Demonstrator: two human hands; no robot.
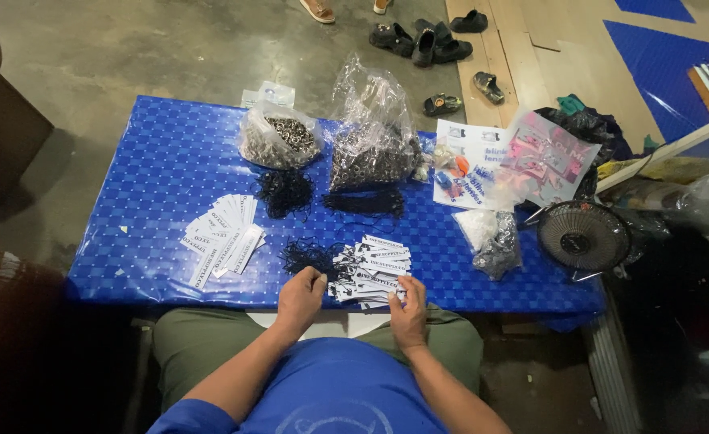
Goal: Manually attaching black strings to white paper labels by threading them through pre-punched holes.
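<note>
I sit at a low table covered in shiny blue checked cloth. My right hand rests on the near edge of a fanned pile of white paper tags with black strings, fingers touching a tag. My left hand is curled at the table's front edge, pinching something small beside a tangle of black strings; what it pinches is too small to tell. A second fan of white tags without strings lies to the left.
Two clear bags of small metal rings stand at the back, with more black strings in front. To the right are printed sheets, a small bag and a black desk fan. Sandals lie on the floor.
</note>
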